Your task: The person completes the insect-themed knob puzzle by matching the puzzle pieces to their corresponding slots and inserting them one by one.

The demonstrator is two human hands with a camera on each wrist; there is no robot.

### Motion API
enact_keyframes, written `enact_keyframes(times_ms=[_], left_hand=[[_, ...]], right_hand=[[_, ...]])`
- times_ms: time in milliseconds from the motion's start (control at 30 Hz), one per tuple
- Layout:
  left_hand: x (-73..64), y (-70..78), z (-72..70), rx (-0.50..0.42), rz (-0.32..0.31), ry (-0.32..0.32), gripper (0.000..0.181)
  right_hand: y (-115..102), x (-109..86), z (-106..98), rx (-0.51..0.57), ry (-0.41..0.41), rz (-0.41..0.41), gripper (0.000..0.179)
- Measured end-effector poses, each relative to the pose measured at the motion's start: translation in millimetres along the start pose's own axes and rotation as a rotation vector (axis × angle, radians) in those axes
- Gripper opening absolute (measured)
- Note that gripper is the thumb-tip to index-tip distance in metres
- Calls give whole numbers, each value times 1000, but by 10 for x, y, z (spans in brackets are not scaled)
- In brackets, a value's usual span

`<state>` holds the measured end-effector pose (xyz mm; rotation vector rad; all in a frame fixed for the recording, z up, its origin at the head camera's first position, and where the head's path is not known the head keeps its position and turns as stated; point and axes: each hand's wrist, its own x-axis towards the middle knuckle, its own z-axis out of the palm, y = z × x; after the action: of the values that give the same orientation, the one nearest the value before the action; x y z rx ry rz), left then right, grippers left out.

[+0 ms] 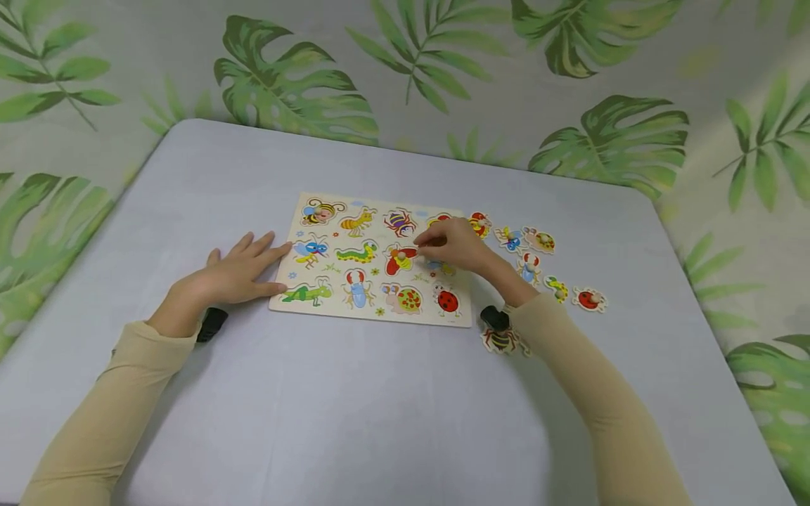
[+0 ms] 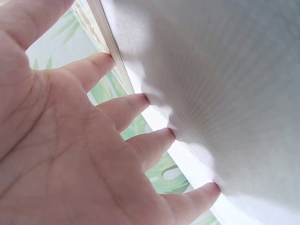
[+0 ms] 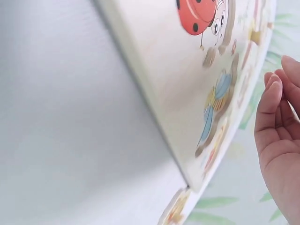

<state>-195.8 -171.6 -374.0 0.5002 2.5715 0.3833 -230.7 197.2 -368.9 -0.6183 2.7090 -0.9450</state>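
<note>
At the left, the left hand (image 1: 237, 274) lies open with its fingers spread, thumb and forefinger at the near edge of a thin, pale wooden puzzle board (image 1: 430, 318) printed with bright insects – presumably steadying it. The board lies flat on the counter (image 1: 354, 407), which is covered in plain white cloth.

Toward the middle of the board sits a red-winged, yellow-bodied insect piece (image 1: 401, 260) with a pale round knob, in or over its shallow recess. Just beside it, the right hand (image 1: 457, 244) has its thumb and fingers gathered close together; whether they touch or grip the piece cannot be told. The step in hand looks like fitting this piece or letting go of it.

Right of the board lie the loose pieces, among them a blue-winged fly piece (image 1: 509, 239), a green and yellow caterpillar piece (image 1: 557, 289) and a round red ladybird piece (image 1: 590, 299). Nearer the person, a striped, red-legged spider piece (image 1: 501, 342) is partly hidden by a black wrist strap (image 1: 495, 318).

The next move likely calls for checking that the red-winged piece sits flush – then taking another by its knob.
</note>
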Motion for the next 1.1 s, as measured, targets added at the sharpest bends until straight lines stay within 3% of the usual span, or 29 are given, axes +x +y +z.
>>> enact_keyframes(times_ms=[467,800,1100], left_hand=[[11,-42,8,9,17,-13,81],[10,-64,13,9,25,-8,82],[28,-63,10,14,28,-11,84]], right_hand=[[152,-617,-135,93,129,27,18],[211,-938,-176,124,138,80,20],[363,-1242,-197,216,107,153,22]])
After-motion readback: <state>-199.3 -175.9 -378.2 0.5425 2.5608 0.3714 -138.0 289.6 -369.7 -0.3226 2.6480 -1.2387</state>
